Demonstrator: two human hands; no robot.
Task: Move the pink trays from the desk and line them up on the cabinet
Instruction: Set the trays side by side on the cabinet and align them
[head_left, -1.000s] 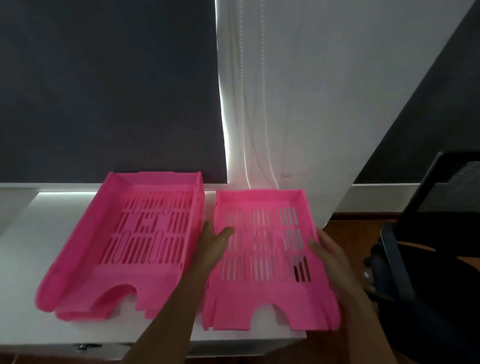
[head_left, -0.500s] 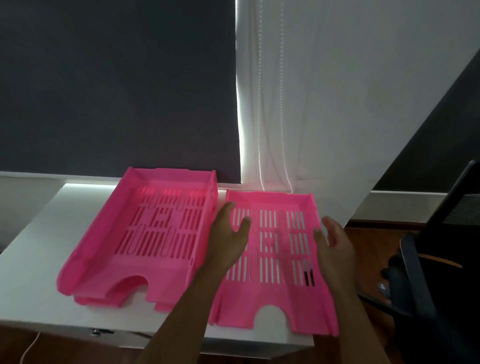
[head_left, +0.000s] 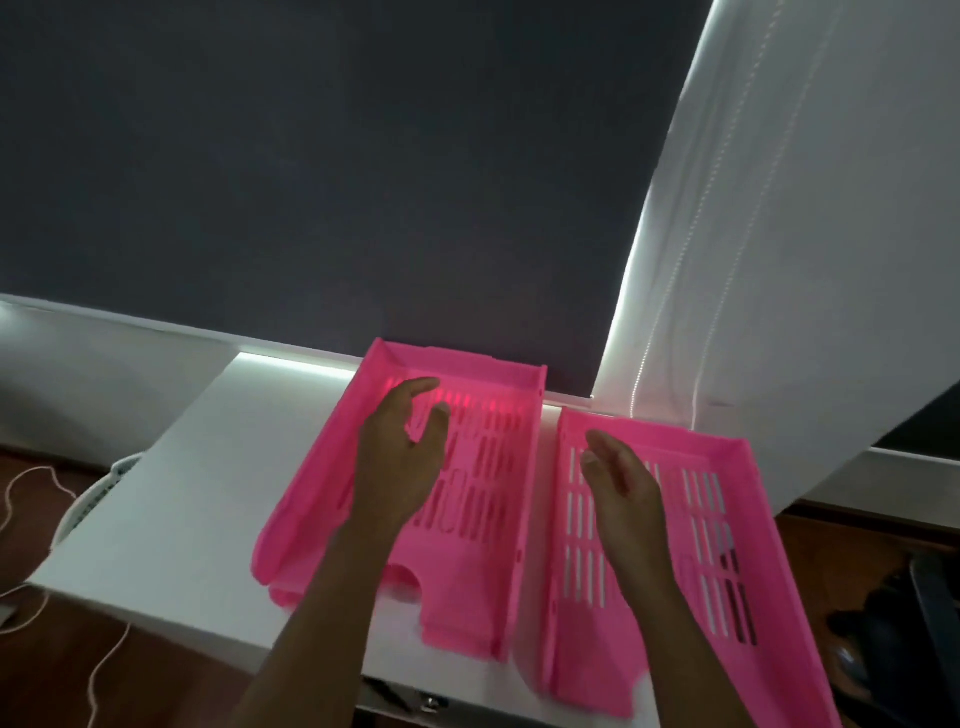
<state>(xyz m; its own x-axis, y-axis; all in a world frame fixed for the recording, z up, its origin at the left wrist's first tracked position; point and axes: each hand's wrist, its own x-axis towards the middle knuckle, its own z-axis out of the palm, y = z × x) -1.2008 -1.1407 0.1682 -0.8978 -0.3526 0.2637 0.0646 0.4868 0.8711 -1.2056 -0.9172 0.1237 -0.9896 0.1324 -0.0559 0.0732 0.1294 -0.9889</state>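
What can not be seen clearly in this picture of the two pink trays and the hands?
- Left tray, head view: the left hand and forearm cover part of its slotted floor; whether it is one tray or a stack is unclear.
- Right tray, head view: its front right corner is cut off by the lower edge; the right hand hides some slots.
- Whether either hand touches a tray: motion blur, cannot tell.
- Cabinet front: out of view below.

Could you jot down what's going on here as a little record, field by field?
surface: white cabinet top under a dark window blind
left pink tray: looks like a stack, a second edge shows beneath
right pink tray: beside it, a narrow gap between, front overhanging the cabinet's edge
left hand: open, over the left tray
right hand: open, over the right tray, holding nothing
floor: white cord at left
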